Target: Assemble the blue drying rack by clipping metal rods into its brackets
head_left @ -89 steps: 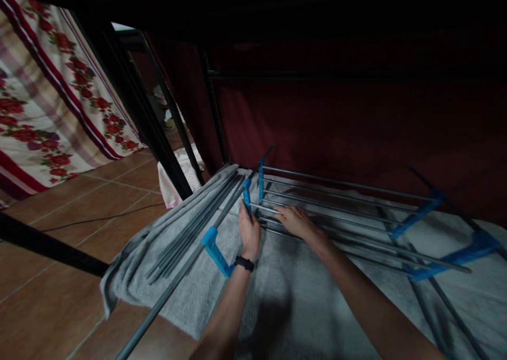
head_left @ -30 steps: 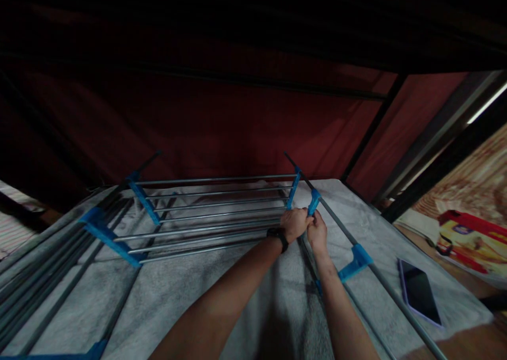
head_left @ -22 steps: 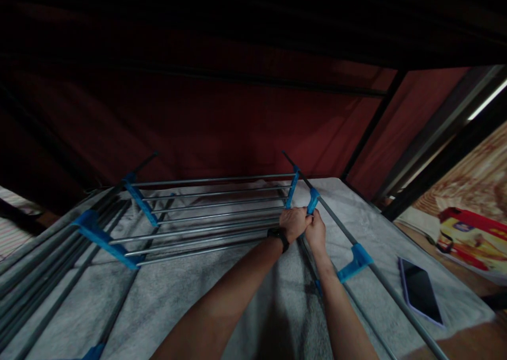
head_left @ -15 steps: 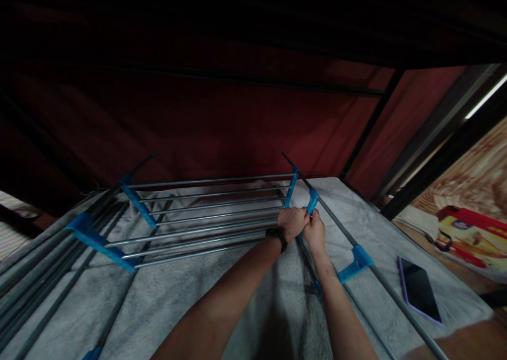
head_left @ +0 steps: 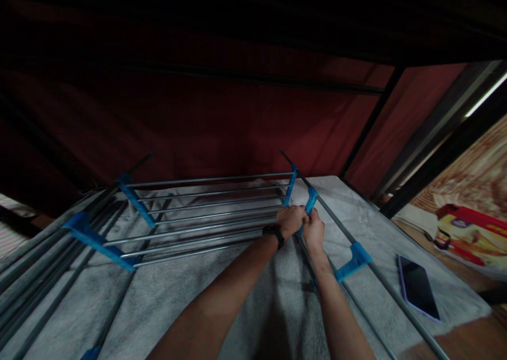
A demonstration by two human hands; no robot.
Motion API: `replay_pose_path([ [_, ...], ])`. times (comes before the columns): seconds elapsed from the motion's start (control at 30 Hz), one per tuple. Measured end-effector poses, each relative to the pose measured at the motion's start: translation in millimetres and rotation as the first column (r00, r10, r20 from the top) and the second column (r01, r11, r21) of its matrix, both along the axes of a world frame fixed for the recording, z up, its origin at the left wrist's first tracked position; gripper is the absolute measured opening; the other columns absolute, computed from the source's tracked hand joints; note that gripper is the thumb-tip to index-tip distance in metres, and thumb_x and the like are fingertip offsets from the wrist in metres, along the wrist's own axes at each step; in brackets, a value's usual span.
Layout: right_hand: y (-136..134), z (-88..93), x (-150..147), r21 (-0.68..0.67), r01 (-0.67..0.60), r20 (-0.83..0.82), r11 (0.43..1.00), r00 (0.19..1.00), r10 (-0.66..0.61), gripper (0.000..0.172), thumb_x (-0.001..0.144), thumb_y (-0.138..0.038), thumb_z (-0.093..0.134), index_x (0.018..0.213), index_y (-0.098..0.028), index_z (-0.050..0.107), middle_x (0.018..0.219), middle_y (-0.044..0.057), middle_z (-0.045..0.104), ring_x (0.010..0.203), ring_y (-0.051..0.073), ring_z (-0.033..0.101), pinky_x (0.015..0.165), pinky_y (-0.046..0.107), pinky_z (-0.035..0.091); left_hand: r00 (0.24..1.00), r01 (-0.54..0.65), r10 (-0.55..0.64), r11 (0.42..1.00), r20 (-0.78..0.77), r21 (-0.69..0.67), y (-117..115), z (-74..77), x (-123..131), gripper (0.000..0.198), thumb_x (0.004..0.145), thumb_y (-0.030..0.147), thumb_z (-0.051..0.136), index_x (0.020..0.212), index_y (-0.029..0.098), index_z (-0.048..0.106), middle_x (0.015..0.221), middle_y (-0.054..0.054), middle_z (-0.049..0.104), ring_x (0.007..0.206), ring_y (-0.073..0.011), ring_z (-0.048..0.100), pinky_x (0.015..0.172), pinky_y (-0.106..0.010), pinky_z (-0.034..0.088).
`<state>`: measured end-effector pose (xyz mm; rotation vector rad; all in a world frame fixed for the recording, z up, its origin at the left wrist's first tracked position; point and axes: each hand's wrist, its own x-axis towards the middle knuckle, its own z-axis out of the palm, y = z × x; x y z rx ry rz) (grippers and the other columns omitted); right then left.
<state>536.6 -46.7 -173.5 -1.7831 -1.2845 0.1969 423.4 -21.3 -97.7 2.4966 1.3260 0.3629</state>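
My left hand (head_left: 290,219), with a dark watch (head_left: 274,235) at the wrist, is closed around the right ends of several thin metal rods (head_left: 206,223). Right beside it, my right hand (head_left: 314,230) grips the lower part of a blue plastic bracket (head_left: 311,199) that sits on a long grey pole (head_left: 336,220). The two hands touch, and they hide where rod and bracket meet. At their left ends the front rods enter another blue bracket (head_left: 99,242). A further blue bracket (head_left: 354,261) stands on the right pole, with nothing attached on its left.
The rack parts lie on a grey blanket (head_left: 190,302). Loose grey poles (head_left: 24,291) run along the left. A phone (head_left: 419,287) rests at the right, near a red and yellow package (head_left: 473,238). Dark frame bars (head_left: 364,127) and red cloth (head_left: 237,122) stand behind.
Hardly anything differs. The hands stay at the same bracket with a slight shift of the fingers, and the whole view has moved a little.
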Motion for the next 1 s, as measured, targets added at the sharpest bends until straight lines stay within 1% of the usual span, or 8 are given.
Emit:
replay_pose_path([
  [0.27, 0, 1.7, 0, -0.016, 0.024, -0.008, 1.000, 1.000, -0.024, 0.047, 0.091, -0.031, 0.041, 0.127, -0.015, 0.065, 0.094, 0.012, 0.075, 0.082, 0.023, 0.064, 0.074, 0.030, 0.045, 0.998, -0.024, 0.027, 0.998, 0.048, -0.050, 6, 1.0, 0, 0.029, 0.100, 0.031, 0.045, 0.112, 0.025, 0.070, 0.113, -0.006, 0.076, 0.112, -0.0219, 0.069, 0.094, -0.031, 0.050],
  [0.43, 0, 2.2, 1, -0.011, 0.010, -0.015, 1.000, 1.000, -0.010, 0.047, 0.091, -0.034, 0.041, 0.128, -0.016, 0.066, 0.095, 0.013, 0.075, 0.081, 0.024, 0.064, 0.074, 0.031, 0.045, 0.996, -0.024, 0.034, 0.993, 0.085, -0.115, 9, 4.1, 0, 0.027, 0.096, 0.031, 0.049, 0.110, 0.025, 0.071, 0.113, -0.006, 0.076, 0.110, -0.0224, 0.068, 0.091, -0.031, 0.050],
  [0.63, 0, 2.2, 0, -0.007, 0.018, -0.006, 1.000, 1.000, -0.018, 0.049, 0.091, -0.035, 0.040, 0.127, -0.015, 0.067, 0.095, 0.013, 0.075, 0.080, 0.025, 0.065, 0.073, 0.031, 0.045, 0.992, -0.040, 0.063, 0.978, 0.107, -0.204, 13, 6.6, 0, 0.029, 0.095, 0.032, 0.052, 0.115, 0.029, 0.073, 0.109, -0.002, 0.077, 0.106, -0.0198, 0.068, 0.088, -0.027, 0.050],
  [0.73, 0, 2.0, 0, -0.014, 0.018, -0.006, 1.000, 1.000, -0.018, 0.049, 0.091, -0.034, 0.039, 0.127, -0.015, 0.066, 0.099, 0.014, 0.075, 0.082, 0.025, 0.066, 0.075, 0.032, 0.046, 0.991, -0.052, 0.080, 0.971, 0.110, -0.235, 16, 6.8, 1, 0.029, 0.094, 0.034, 0.055, 0.115, 0.031, 0.073, 0.109, -0.001, 0.077, 0.103, -0.0191, 0.069, 0.087, -0.026, 0.050],
  [0.87, 0, 1.7, 1, -0.008, 0.014, -0.018, 1.000, 1.000, -0.015, 0.049, 0.090, -0.031, 0.040, 0.129, -0.016, 0.066, 0.103, 0.014, 0.075, 0.089, 0.026, 0.066, 0.079, 0.033, 0.047, 0.990, -0.048, 0.080, 0.965, 0.114, -0.259, 19, 7.1, 1, 0.031, 0.090, 0.034, 0.060, 0.118, 0.031, 0.073, 0.113, 0.000, 0.076, 0.105, -0.0191, 0.068, 0.085, -0.026, 0.050],
  [1.0, 0, 1.9, 2, -0.013, 0.000, -0.029, 1.000, 1.000, 0.000, 0.048, 0.088, -0.027, 0.042, 0.128, -0.017, 0.066, 0.100, 0.013, 0.076, 0.089, 0.026, 0.066, 0.080, 0.033, 0.048, 0.989, -0.031, 0.071, 0.956, 0.127, -0.292, 21, 8.0, 1, 0.032, 0.087, 0.033, 0.063, 0.118, 0.030, 0.073, 0.112, 0.001, 0.077, 0.105, -0.0185, 0.068, 0.084, -0.025, 0.049],
])
